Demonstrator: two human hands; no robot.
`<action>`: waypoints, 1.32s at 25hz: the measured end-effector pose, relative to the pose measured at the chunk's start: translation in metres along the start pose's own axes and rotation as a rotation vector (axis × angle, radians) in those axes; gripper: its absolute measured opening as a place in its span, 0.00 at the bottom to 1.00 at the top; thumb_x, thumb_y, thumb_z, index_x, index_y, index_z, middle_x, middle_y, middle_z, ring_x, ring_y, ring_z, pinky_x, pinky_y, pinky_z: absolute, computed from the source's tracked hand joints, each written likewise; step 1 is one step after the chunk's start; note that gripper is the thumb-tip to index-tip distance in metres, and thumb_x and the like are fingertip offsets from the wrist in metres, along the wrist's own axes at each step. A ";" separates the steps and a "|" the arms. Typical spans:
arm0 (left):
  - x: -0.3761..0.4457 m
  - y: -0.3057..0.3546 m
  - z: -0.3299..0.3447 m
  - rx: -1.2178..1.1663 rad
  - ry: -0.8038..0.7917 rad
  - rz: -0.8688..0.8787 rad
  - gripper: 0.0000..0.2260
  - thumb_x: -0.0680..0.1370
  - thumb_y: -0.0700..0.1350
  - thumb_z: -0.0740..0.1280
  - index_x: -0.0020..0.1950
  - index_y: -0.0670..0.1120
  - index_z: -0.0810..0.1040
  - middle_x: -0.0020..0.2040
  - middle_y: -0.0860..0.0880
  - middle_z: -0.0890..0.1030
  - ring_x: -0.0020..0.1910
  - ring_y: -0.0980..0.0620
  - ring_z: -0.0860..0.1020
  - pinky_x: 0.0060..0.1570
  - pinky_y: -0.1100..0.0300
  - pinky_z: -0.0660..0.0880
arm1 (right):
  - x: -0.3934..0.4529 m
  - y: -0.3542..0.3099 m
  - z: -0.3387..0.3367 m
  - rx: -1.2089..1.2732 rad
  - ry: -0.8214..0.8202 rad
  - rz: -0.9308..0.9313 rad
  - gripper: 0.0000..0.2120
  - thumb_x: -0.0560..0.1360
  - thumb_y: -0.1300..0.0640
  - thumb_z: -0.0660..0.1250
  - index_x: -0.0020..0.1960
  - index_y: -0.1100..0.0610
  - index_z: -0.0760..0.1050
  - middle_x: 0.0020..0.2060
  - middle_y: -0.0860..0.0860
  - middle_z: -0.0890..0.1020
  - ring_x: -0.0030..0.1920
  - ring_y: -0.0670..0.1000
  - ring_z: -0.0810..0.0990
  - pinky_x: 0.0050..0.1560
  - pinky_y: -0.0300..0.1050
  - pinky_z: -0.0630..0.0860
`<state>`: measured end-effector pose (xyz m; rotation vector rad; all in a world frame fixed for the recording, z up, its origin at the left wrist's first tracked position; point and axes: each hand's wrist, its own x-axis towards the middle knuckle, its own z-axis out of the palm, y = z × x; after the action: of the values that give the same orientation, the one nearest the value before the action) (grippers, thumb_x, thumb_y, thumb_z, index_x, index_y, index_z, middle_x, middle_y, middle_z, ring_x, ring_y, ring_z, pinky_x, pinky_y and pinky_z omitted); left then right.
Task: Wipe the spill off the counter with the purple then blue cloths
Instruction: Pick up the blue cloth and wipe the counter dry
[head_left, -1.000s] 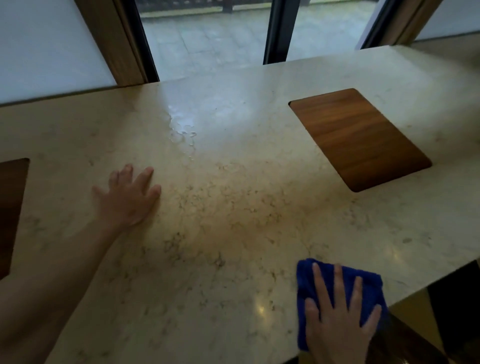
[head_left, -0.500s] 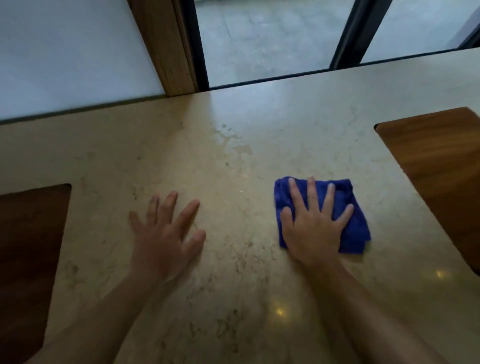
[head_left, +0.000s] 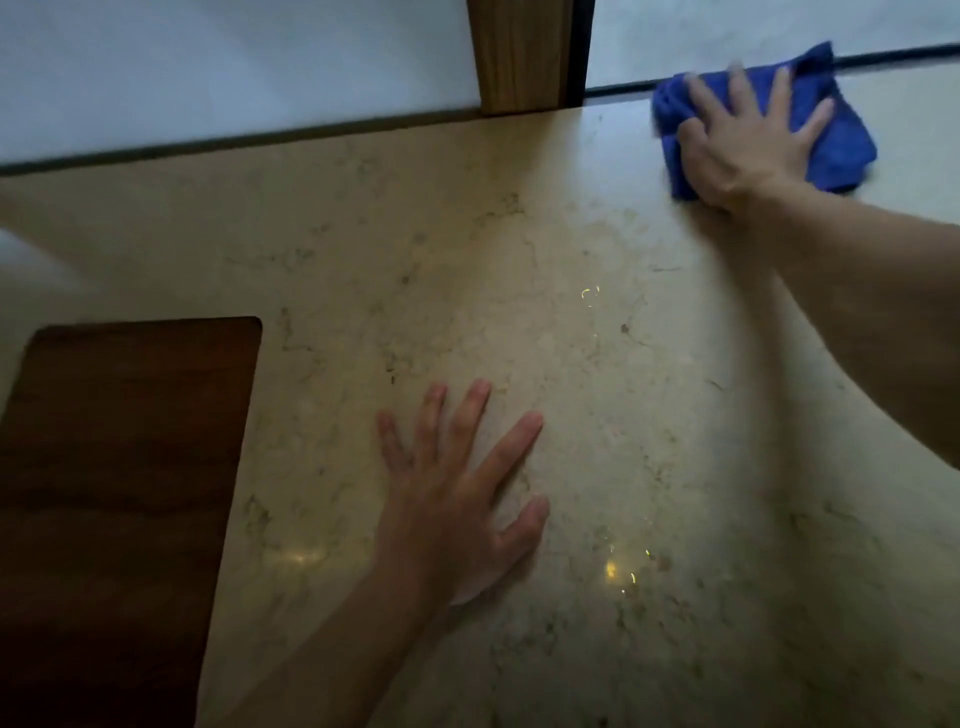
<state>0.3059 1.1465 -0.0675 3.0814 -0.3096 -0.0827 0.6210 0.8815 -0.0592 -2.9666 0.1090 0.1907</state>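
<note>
No brand, label or writing can be read anywhere in the head view. The right hand (head_left: 748, 137), in the upper right of the frame, lies palm down on the blue cloth (head_left: 826, 140), its fingers (head_left: 779, 91) spread wide and flat across the crumpled fabric while the thumb side curls against the cloth's left edge; the hand and cloth are slightly blurred. The cloth sits on the far part of the counter (head_left: 597, 364), close to the dark strip along the counter's back edge, just right of the wooden post (head_left: 519, 54) at the top centre. The left hand (head_left: 457, 499), in the lower centre of the frame, holds nothing: it lies palm down on the bare beige stone with all five fingers (head_left: 511, 449) splayed apart and pointing toward the upper right. The two hands are well apart. A dark wooden inset panel (head_left: 119, 493) fills the lower left of the frame, beside the left forearm. Small yellowish light reflections glint on the stone in the lower centre.
</note>
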 end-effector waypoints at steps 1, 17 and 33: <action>0.000 -0.001 0.000 0.003 -0.015 0.001 0.32 0.73 0.67 0.60 0.76 0.62 0.61 0.79 0.46 0.61 0.77 0.36 0.56 0.67 0.25 0.52 | -0.006 -0.004 0.001 -0.008 -0.006 -0.097 0.27 0.79 0.41 0.41 0.79 0.37 0.46 0.81 0.48 0.47 0.79 0.60 0.41 0.72 0.74 0.38; -0.003 -0.006 0.003 -0.051 0.004 0.025 0.28 0.75 0.69 0.49 0.75 0.63 0.60 0.78 0.45 0.59 0.76 0.38 0.55 0.67 0.26 0.49 | -0.572 0.069 0.072 -0.018 0.001 -0.092 0.27 0.80 0.40 0.47 0.78 0.33 0.45 0.80 0.43 0.49 0.80 0.55 0.42 0.75 0.68 0.42; 0.006 -0.062 -0.001 -0.048 0.052 0.086 0.29 0.74 0.67 0.54 0.73 0.59 0.64 0.77 0.47 0.62 0.75 0.38 0.58 0.70 0.32 0.53 | -0.557 -0.053 0.100 -0.008 0.116 0.339 0.29 0.79 0.41 0.47 0.80 0.41 0.50 0.80 0.50 0.56 0.79 0.65 0.50 0.72 0.75 0.43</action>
<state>0.3244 1.2062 -0.0694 3.0126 -0.4307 -0.0061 0.0624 0.9850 -0.0745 -2.9440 0.6279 0.0602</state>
